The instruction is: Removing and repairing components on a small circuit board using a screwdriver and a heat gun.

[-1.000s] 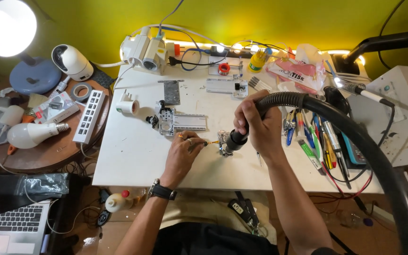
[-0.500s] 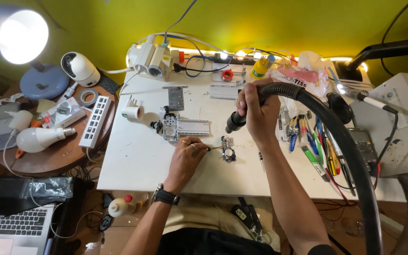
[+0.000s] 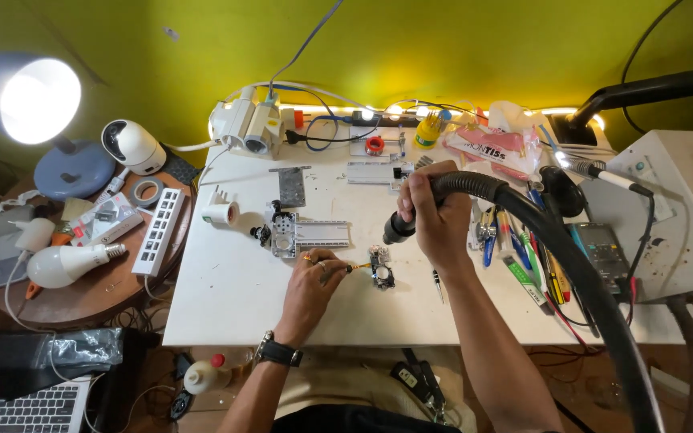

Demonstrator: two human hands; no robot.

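Heat work on the small part is the step in hand, by the look of it. Your left hand (image 3: 314, 277) has its fingers pinched together on a thin yellow-tipped tool (image 3: 356, 266), whose tip touches the small component (image 3: 380, 269) lying on the white table (image 3: 226, 297) just right of those fingers. Your right hand (image 3: 435, 216) is wrapped shut around the black hose nozzle (image 3: 399, 228), raised just above the component. Next, you would likely need a steady nozzle and a firm pinch.
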